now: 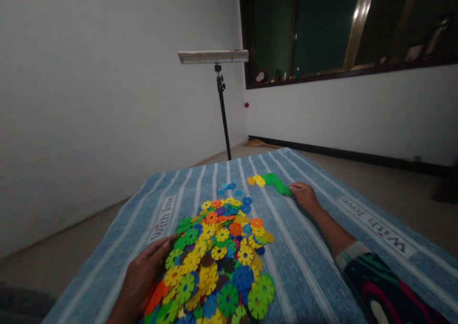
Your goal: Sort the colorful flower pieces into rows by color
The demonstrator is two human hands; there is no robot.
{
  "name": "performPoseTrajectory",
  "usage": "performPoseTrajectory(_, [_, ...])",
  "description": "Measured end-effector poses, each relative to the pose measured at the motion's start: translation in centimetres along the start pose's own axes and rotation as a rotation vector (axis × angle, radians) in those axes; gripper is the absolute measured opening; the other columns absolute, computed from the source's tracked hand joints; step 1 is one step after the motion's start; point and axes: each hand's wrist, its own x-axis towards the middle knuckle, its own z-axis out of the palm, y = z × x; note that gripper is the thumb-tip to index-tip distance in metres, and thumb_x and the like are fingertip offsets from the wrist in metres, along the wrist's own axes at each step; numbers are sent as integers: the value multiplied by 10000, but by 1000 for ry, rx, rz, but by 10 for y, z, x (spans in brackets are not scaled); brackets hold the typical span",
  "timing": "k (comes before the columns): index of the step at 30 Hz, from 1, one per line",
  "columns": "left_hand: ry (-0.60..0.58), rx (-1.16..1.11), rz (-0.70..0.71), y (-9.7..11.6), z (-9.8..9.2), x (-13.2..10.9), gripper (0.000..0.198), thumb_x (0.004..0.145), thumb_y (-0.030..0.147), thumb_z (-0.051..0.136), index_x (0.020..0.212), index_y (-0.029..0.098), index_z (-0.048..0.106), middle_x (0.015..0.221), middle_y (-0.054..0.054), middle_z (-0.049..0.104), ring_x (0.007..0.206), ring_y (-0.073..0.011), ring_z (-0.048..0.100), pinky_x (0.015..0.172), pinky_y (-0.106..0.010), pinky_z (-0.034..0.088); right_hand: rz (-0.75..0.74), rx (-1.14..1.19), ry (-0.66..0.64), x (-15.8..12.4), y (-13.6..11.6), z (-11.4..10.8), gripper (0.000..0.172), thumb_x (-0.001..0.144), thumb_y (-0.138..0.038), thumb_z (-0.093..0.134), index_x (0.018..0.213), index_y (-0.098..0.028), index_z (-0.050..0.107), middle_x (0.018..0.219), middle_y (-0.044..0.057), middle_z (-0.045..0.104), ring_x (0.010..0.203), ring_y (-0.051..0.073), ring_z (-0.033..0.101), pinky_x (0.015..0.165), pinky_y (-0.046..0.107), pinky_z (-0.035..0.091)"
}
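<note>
A large heap of notched plastic flower discs [214, 252] in yellow, green, blue, orange and other colours spreads over the near middle of the cloth. Along its left side lies my left hand [146, 271], fingers stretched out against the outer discs and partly hidden by shadow. Farther off to the right, my right hand [306, 197] pinches at the near end of a bent row of green flower discs [277, 184]. Beyond the green row are yellow flower discs [258, 181] and an orange-yellow one at its left end. Whether all these are joined I cannot tell.
A blue striped cloth [307, 262] with "With love" lettering covers the table. A few loose blue discs [229, 187] lie beyond the heap. Past the far edge stands a panel lamp [213, 57] on a black pole. Walls and a dark window [315, 28] are behind.
</note>
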Motion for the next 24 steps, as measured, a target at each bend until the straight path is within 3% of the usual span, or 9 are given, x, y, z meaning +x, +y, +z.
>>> performPoseTrajectory(8, [-4,34,0,-3,-3,5,298,631,190,768,929,202,763,990,-57,774,771,-225,728,591,-262,604,14,-85,-83,9,9,17,253,809,-281,526,750,-225,766,785,27,736,829,214,668,801,329,502])
performPoseTrajectory(15, [-4,20,-22,-1,-3,4,300,620,215,779,920,205,764,953,-50,777,772,-215,720,603,-244,601,38,-247,-55,4,16,18,239,833,-267,557,945,-201,756,932,62,720,931,218,643,855,329,472])
performPoseTrajectory(20, [7,29,-7,0,-2,4,288,613,225,789,900,210,772,960,-34,776,789,-209,720,616,-231,602,25,-377,-106,-10,13,14,231,776,-409,700,797,-181,730,867,75,683,853,225,623,772,316,458])
performPoseTrajectory(24, [0,37,-4,-2,-4,7,312,604,230,801,914,216,772,948,-37,774,805,-226,721,612,-247,604,9,-448,-130,-16,10,14,231,777,-417,723,745,-189,707,867,68,670,865,215,610,776,309,441])
